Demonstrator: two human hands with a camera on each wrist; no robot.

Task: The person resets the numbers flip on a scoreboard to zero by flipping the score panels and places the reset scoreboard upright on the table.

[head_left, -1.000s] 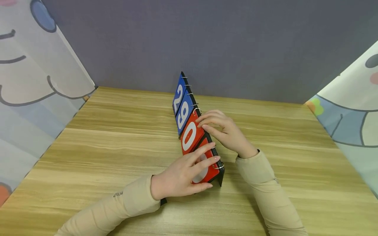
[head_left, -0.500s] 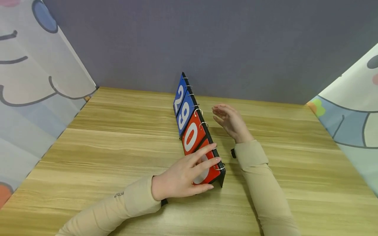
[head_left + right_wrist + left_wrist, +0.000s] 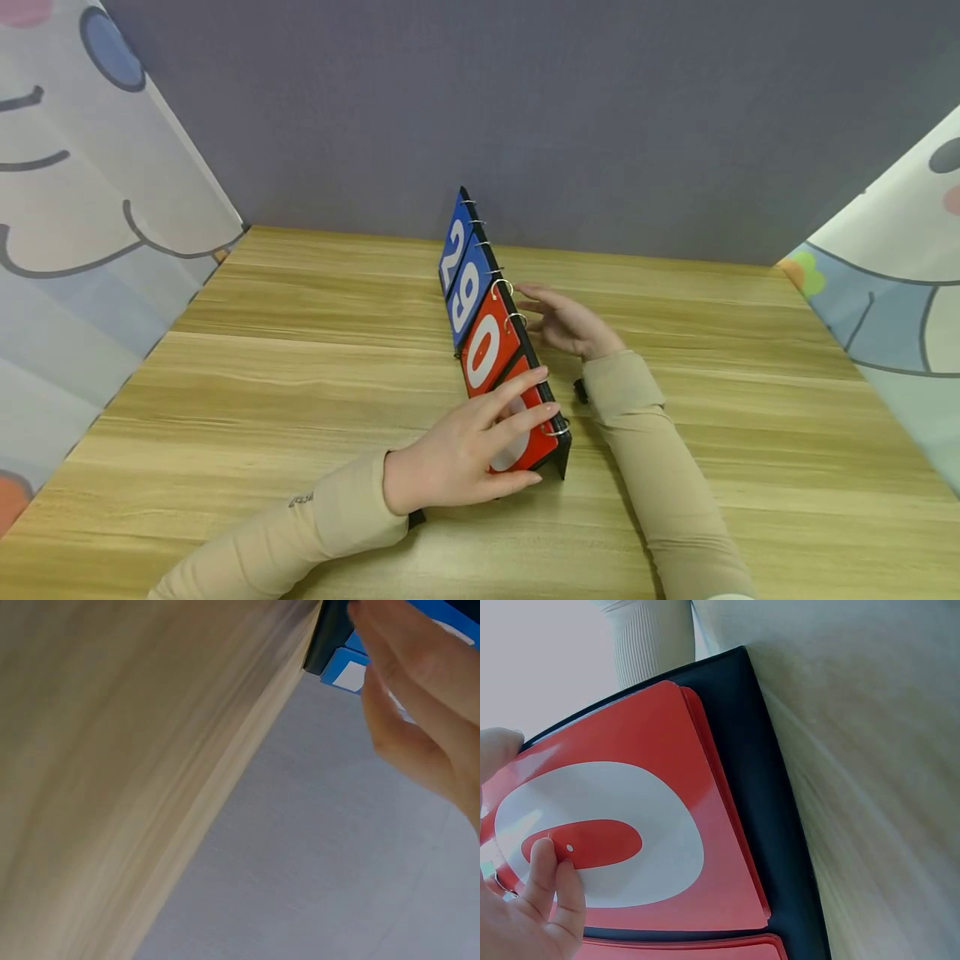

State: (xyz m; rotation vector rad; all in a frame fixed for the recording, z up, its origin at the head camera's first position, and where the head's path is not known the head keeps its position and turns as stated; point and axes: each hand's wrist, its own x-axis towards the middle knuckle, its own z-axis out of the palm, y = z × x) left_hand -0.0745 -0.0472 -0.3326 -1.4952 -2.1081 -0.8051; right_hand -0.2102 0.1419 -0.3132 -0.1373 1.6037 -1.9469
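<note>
Left hand [image 3: 457, 462], fingers flat, presses red card [image 3: 525, 433] of scoreboard [image 3: 487, 329]; right hand [image 3: 570, 323] relaxed behind, holding nothing. Risk: board tips w/ harder push.

Left hand [image 3: 457, 454] and right hand [image 3: 566, 321], fingers extended

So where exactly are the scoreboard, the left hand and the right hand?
scoreboard [image 3: 483, 347]: head view, on the red 0 card.
left hand [image 3: 450, 454]: head view, back of the hand.
right hand [image 3: 573, 327]: head view, back of the hand.
</note>
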